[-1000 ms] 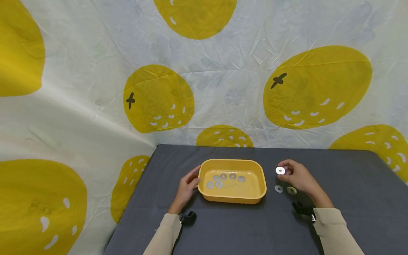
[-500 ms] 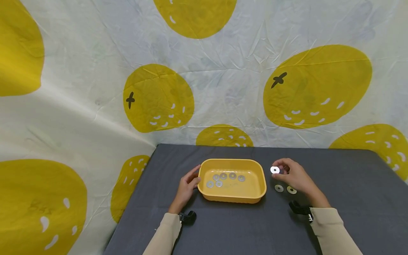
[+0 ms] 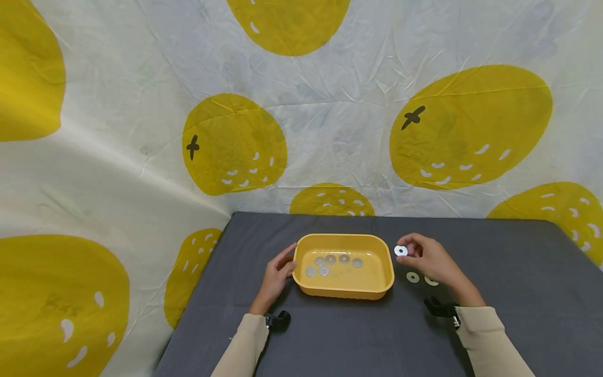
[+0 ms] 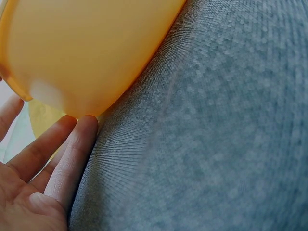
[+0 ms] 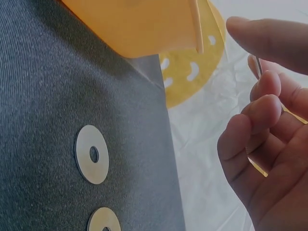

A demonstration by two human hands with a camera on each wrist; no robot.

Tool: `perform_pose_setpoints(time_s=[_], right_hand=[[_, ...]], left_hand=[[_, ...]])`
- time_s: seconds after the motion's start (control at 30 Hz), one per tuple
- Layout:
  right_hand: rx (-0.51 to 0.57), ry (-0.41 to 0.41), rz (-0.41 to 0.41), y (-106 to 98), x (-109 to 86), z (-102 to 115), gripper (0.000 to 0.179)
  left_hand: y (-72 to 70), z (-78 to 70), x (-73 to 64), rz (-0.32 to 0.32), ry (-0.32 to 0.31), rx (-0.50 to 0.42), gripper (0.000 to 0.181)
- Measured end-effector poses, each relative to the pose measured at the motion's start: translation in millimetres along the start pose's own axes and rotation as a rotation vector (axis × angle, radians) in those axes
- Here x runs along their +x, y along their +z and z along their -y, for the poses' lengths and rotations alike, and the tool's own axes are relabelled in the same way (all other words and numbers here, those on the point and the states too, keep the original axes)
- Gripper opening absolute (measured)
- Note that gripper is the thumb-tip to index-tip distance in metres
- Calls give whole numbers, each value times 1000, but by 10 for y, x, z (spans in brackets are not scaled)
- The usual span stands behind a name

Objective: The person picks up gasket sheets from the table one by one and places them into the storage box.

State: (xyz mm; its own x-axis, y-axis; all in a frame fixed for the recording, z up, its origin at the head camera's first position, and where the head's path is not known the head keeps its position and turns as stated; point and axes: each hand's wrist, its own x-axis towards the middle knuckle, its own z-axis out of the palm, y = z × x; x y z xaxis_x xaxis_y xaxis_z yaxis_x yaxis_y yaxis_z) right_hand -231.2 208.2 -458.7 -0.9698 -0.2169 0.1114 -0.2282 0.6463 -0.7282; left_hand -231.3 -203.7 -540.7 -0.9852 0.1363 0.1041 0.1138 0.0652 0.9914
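At the left edge of the yellow rectangular plastic tray (image 3: 343, 291), the left hand (image 3: 275, 277) rests extended fingers; inside lie six round metal washers (image 3: 334, 261). Just beyond its right edge, the right hand (image 3: 432, 260) pinches another washer (image 3: 397, 252), near two more (image 5: 92, 172) on dark grey cloth (image 3: 339, 337).

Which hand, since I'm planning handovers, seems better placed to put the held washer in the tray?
Probably the right hand: it pinches the washer beside the yellow tray, while the left hand touches the tray's opposite end.
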Motion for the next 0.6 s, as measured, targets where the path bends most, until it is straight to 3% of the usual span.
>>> perform_pose_setpoints(time_s=[0.3, 0.6], right_hand=[[54, -50, 41, 55, 1, 57, 31], [70, -70, 56, 159, 9, 112, 31]], left_hand=[[14, -268, -83, 44, 6, -39, 52], [24, -258, -89, 37, 8, -47, 52]])
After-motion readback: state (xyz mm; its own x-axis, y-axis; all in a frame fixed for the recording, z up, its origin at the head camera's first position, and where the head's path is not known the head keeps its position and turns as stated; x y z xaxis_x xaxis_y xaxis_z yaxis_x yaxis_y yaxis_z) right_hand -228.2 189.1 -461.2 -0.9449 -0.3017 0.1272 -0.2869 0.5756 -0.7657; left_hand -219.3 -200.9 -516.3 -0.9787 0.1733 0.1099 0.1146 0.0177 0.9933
